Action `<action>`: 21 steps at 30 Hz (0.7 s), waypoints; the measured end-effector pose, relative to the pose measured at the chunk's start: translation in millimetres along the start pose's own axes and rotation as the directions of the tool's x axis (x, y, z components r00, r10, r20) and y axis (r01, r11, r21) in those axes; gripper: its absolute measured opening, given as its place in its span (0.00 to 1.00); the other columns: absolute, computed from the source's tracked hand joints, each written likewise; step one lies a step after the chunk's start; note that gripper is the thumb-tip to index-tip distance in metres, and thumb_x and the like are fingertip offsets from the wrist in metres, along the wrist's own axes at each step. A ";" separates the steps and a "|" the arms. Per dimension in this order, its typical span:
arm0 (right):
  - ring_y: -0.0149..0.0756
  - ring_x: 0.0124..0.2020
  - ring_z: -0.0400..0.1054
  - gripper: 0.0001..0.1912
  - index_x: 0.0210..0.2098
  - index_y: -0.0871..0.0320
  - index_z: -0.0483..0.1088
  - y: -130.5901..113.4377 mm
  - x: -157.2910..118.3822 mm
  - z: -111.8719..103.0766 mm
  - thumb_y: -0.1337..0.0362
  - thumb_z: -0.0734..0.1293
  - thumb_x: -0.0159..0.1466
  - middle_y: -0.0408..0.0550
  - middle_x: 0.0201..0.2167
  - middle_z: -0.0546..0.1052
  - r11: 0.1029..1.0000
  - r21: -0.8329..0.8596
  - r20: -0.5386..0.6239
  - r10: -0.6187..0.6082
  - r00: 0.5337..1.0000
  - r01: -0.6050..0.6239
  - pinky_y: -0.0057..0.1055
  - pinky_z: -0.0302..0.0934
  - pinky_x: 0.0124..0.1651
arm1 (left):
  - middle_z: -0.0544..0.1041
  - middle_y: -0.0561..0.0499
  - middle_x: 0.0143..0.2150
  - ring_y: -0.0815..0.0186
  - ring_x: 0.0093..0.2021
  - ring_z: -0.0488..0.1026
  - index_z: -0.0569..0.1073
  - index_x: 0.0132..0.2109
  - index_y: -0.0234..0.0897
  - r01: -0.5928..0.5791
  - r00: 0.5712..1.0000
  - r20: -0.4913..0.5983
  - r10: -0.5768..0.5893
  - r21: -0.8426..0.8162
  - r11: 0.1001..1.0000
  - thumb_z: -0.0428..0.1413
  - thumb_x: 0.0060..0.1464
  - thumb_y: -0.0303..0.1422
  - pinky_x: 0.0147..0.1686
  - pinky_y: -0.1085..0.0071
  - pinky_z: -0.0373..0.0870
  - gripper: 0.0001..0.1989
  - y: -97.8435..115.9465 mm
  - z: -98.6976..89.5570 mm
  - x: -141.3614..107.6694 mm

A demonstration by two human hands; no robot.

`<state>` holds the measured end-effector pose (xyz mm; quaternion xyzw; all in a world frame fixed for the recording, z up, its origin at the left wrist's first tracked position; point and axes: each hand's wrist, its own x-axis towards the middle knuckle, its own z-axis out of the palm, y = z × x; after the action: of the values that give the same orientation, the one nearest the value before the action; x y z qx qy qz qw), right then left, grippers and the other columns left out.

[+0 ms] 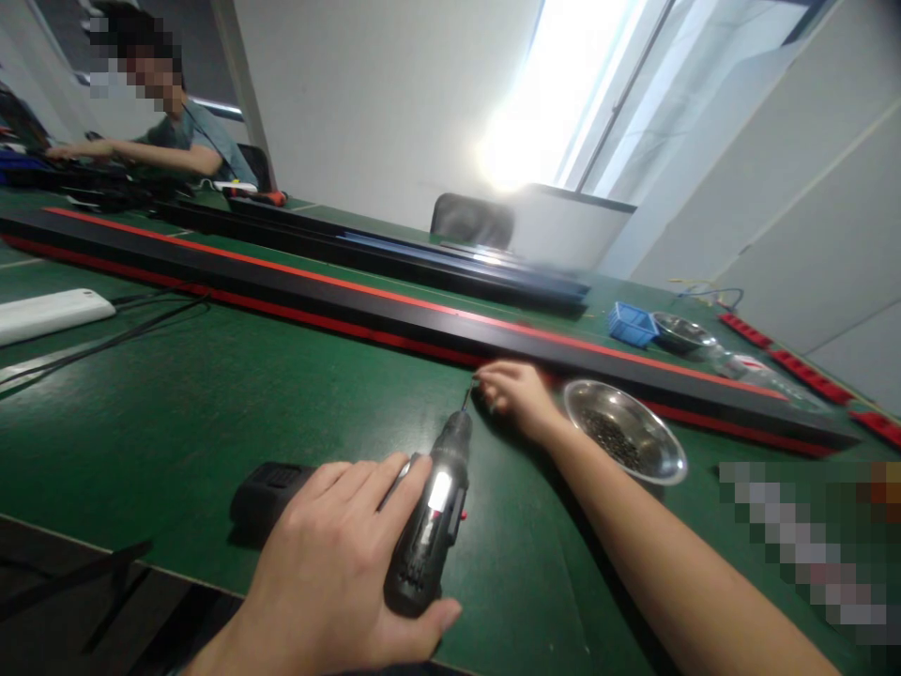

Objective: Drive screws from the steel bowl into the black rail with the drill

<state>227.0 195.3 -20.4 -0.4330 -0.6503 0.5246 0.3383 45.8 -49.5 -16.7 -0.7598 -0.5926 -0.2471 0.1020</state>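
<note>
A black cordless drill (pixel 429 526) lies on its side above the green table, its bit pointing away towards the long black and red bar (pixel 394 314). My left hand (pixel 344 554) is wrapped round the drill's body and handle. At the tip of the bit, my right hand (pixel 511 390) pinches with its fingertips; whether a small screw is between them is too small to tell. Just right of that hand stands a steel bowl (pixel 662 441) holding many small dark pieces.
Behind the bar lie dark profiles (pixel 465 268), a blue basket (pixel 632 324) and a second steel bowl (pixel 682 330). A white device (pixel 53 314) with black cables sits at the left. Red strips (pixel 809 376) line the right. A person (pixel 204 141) sits at the far left.
</note>
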 end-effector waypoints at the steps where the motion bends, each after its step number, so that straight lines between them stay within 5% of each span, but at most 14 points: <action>1: 0.26 0.19 0.63 0.14 0.34 0.62 0.79 -0.1 0.0 0.1 0.57 0.73 0.55 0.45 0.24 0.75 1.000 -0.002 -0.001 0.003 1.000 -0.003 0.23 0.56 0.19 | 0.77 0.43 0.57 0.48 0.50 0.75 0.70 0.63 0.37 -0.001 1.000 0.002 0.001 0.002 1.000 0.61 0.42 0.54 0.52 0.51 0.63 0.43 -0.1 0.0 -0.3; 11: 0.25 0.19 0.62 0.12 0.31 0.62 0.78 -5.4 -4.3 2.1 0.58 0.72 0.57 0.44 0.23 0.73 0.999 -0.030 0.000 -0.013 1.000 0.013 0.22 0.56 0.18 | 0.77 0.43 0.58 0.49 0.51 0.74 0.69 0.63 0.37 0.005 1.000 0.007 -0.005 0.000 1.000 0.61 0.41 0.54 0.52 0.52 0.62 0.43 0.6 -0.5 0.2; 21: 0.29 0.23 0.71 0.20 0.42 0.63 0.79 2.0 -1.1 0.6 0.51 0.69 0.65 0.53 0.34 0.81 0.998 0.049 0.065 -0.038 0.997 0.034 0.22 0.59 0.18 | 0.77 0.44 0.58 0.49 0.51 0.74 0.70 0.63 0.38 0.010 1.000 0.007 -0.010 -0.011 1.000 0.61 0.42 0.53 0.53 0.53 0.60 0.43 0.1 0.1 -0.6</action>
<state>227.3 194.2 -22.5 -0.3955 -0.6561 0.5478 0.3362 45.7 -50.0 -17.0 -0.7584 -0.5953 -0.2481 0.0943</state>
